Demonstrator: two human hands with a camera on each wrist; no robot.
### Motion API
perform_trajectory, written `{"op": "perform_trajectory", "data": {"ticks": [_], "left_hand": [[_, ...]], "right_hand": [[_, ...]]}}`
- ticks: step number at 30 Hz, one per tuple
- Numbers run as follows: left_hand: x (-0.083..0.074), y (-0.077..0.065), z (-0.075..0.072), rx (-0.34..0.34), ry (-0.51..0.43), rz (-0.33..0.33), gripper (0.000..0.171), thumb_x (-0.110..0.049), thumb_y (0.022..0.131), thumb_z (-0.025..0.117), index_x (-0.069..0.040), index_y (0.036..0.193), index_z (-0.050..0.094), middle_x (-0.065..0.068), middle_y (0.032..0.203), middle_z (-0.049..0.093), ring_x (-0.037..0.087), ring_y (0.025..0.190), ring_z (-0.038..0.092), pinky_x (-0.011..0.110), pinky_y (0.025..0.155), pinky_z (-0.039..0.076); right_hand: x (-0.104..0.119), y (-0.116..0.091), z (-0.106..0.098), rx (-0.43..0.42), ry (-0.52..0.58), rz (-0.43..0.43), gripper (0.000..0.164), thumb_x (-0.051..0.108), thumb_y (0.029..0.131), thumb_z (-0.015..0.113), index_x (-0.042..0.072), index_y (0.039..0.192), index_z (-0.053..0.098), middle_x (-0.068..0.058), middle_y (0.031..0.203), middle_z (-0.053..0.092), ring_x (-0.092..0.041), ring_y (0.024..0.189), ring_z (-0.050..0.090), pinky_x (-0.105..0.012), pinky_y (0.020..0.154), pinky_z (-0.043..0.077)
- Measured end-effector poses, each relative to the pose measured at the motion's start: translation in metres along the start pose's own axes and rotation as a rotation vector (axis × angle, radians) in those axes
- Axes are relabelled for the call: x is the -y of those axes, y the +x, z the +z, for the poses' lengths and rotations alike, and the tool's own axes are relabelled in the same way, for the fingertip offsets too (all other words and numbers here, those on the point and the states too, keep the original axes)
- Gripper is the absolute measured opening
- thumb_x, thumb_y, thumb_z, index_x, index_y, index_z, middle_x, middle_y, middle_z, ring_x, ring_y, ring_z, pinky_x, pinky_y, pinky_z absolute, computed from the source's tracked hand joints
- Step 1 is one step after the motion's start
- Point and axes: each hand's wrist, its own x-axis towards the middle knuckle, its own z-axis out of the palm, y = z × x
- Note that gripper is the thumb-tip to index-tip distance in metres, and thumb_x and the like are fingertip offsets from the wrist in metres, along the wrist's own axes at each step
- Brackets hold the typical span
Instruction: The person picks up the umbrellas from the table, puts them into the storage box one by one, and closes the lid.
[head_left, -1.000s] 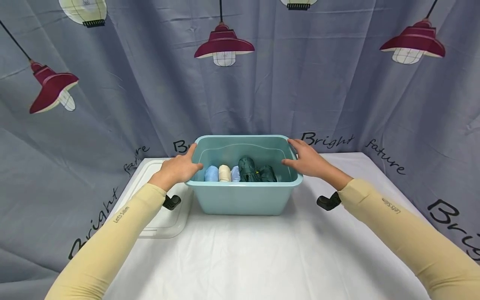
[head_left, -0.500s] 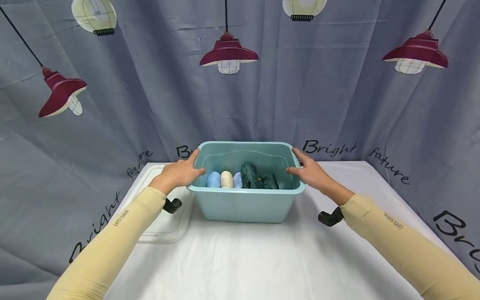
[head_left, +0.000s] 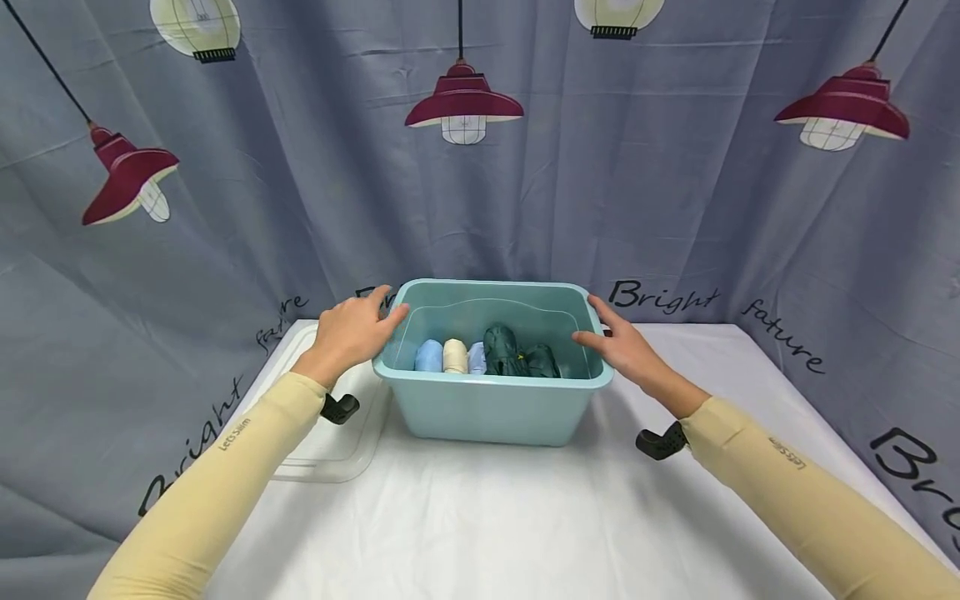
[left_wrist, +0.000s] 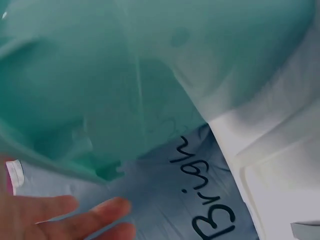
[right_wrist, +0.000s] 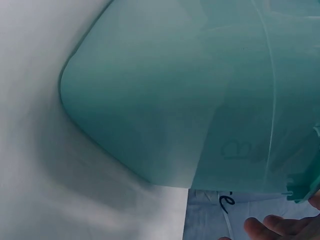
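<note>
In the head view a light teal plastic storage bin (head_left: 491, 408) stands at the table's centre. Inside lie a light blue roll (head_left: 429, 356), a cream roll (head_left: 455, 357), another light blue roll (head_left: 477, 358) and two dark green rolled bundles (head_left: 501, 350). My left hand (head_left: 348, 333) is at the bin's left end, fingers extended; the left wrist view shows its fingers (left_wrist: 100, 215) apart from the rim. At the right end, my right hand (head_left: 626, 346) has its thumb over the rim and its fingers outside. In the right wrist view those fingers (right_wrist: 280, 225) look loosely extended.
A translucent white lid (head_left: 330, 450) lies flat on the table left of the bin, partly beneath my left arm. White cloth covers the table (head_left: 495, 517). Behind and at both sides hangs a grey-blue curtain (head_left: 315, 150) printed with lamps and lettering.
My left hand has risen slightly off the left rim and turned a little outward. The right hand stays at the right rim. The whole view has shifted slightly; the bin's contents look unchanged.
</note>
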Motion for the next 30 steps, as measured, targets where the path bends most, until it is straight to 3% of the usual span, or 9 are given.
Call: {"op": "perform_trajectory", "data": {"ticks": [5, 8, 11, 14, 16, 19, 22, 26, 30], "left_hand": [[0.015, -0.006, -0.001, -0.140, -0.051, -0.018, 0.072, -0.064, 0.102, 0.032, -0.012, 0.146, 0.051, 0.012, 0.106, 0.073, 0.032, 0.089, 0.069, 0.045, 0.065, 0.050], [0.028, -0.010, 0.001, -0.171, -0.065, -0.012, 0.065, -0.059, 0.103, 0.036, -0.011, 0.141, 0.056, 0.013, 0.101, 0.074, 0.031, 0.077, 0.068, 0.042, 0.059, 0.048], [0.040, -0.013, 0.003, -0.151, -0.047, -0.021, 0.057, -0.052, 0.103, 0.042, -0.011, 0.138, 0.059, 0.012, 0.101, 0.075, 0.029, 0.074, 0.068, 0.040, 0.056, 0.047], [0.052, -0.017, 0.004, -0.058, -0.012, -0.053, 0.054, -0.046, 0.100, 0.046, -0.010, 0.139, 0.058, 0.012, 0.107, 0.075, 0.031, 0.083, 0.070, 0.041, 0.057, 0.048], [0.059, -0.018, 0.005, 0.049, 0.008, -0.077, 0.057, -0.045, 0.099, 0.049, -0.008, 0.142, 0.055, 0.016, 0.117, 0.072, 0.036, 0.097, 0.069, 0.049, 0.065, 0.052], [0.069, -0.022, 0.007, 0.246, 0.020, -0.095, 0.067, -0.049, 0.097, 0.050, -0.003, 0.147, 0.048, 0.024, 0.138, 0.059, 0.046, 0.122, 0.058, 0.063, 0.087, 0.048], [0.075, -0.026, 0.007, 0.405, 0.018, -0.117, 0.078, -0.053, 0.096, 0.050, 0.002, 0.150, 0.040, 0.029, 0.151, 0.044, 0.053, 0.134, 0.044, 0.070, 0.100, 0.038], [0.084, -0.029, 0.013, 0.498, -0.010, -0.160, 0.082, -0.050, 0.097, 0.053, 0.007, 0.152, 0.033, 0.033, 0.150, 0.041, 0.051, 0.122, 0.055, 0.060, 0.093, 0.047], [0.090, -0.028, 0.026, 0.536, -0.056, -0.199, 0.084, -0.044, 0.097, 0.058, 0.012, 0.152, 0.027, 0.036, 0.146, 0.044, 0.036, 0.092, 0.064, 0.044, 0.073, 0.054]], "right_hand": [[-0.001, -0.001, -0.001, -0.001, 0.032, -0.007, 0.089, 0.045, 0.097, 0.061, 0.029, 0.164, 0.004, -0.016, 0.168, 0.017, -0.045, 0.149, 0.027, -0.062, 0.110, 0.037], [-0.003, -0.001, -0.001, -0.012, 0.058, -0.023, 0.090, 0.044, 0.097, 0.063, 0.028, 0.164, 0.005, -0.017, 0.167, 0.020, -0.044, 0.149, 0.029, -0.061, 0.110, 0.037], [-0.004, -0.001, 0.000, -0.019, 0.083, -0.027, 0.091, 0.044, 0.096, 0.064, 0.029, 0.164, 0.005, -0.019, 0.165, 0.023, -0.043, 0.148, 0.030, -0.061, 0.111, 0.036], [-0.003, -0.001, 0.001, -0.015, 0.096, -0.029, 0.092, 0.044, 0.096, 0.065, 0.030, 0.164, 0.005, -0.019, 0.165, 0.024, -0.042, 0.148, 0.030, -0.061, 0.111, 0.036], [-0.003, -0.001, 0.002, -0.013, 0.100, -0.028, 0.092, 0.043, 0.096, 0.065, 0.031, 0.164, 0.004, -0.020, 0.165, 0.023, -0.043, 0.148, 0.030, -0.062, 0.111, 0.035], [-0.004, -0.001, 0.003, -0.011, 0.103, -0.023, 0.092, 0.042, 0.096, 0.065, 0.031, 0.164, 0.004, -0.019, 0.165, 0.023, -0.043, 0.148, 0.030, -0.063, 0.111, 0.035], [-0.005, 0.000, 0.004, -0.013, 0.099, -0.016, 0.092, 0.042, 0.095, 0.065, 0.032, 0.164, 0.004, -0.020, 0.165, 0.024, -0.042, 0.148, 0.030, -0.063, 0.111, 0.035], [-0.005, 0.001, 0.005, -0.030, 0.103, -0.011, 0.092, 0.041, 0.094, 0.066, 0.031, 0.164, 0.006, -0.019, 0.164, 0.025, -0.042, 0.148, 0.031, -0.063, 0.111, 0.035], [-0.007, 0.001, 0.005, -0.042, 0.108, 0.010, 0.092, 0.042, 0.094, 0.066, 0.032, 0.164, 0.008, -0.019, 0.165, 0.025, -0.042, 0.149, 0.030, -0.063, 0.111, 0.035]]}}
